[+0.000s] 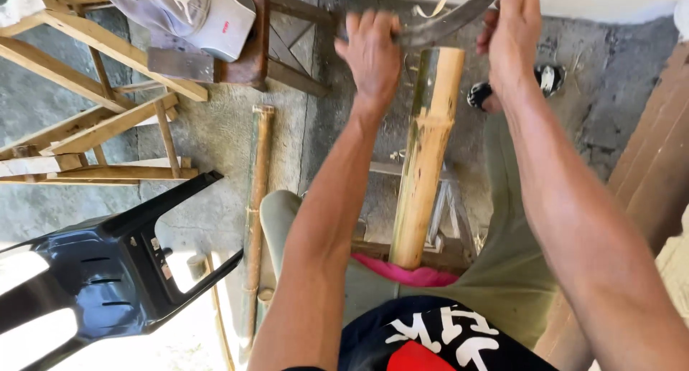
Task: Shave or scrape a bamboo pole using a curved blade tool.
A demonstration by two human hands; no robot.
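A thick bamboo pole (pixel 423 163), pale with a strip of green skin, runs from my lap out toward the floor. Across its far end lies a curved dark blade (pixel 448 21). My left hand (pixel 372 49) is closed around one end of the blade, left of the pole. My right hand (pixel 511 28) grips the other end, right of the pole. Both forearms reach forward over my knees. A pink cloth (pixel 416 276) lies under the pole's near end.
A black plastic chair (pixel 108 270) lies tipped over at lower left. Beside it on the concrete floor sits a thinner bamboo stick (pixel 257 213). A wooden frame (pixel 93 98) carrying a grey cap (pixel 183 12) stands at the upper left. A sandalled foot (pixel 545 80) shows past my right hand.
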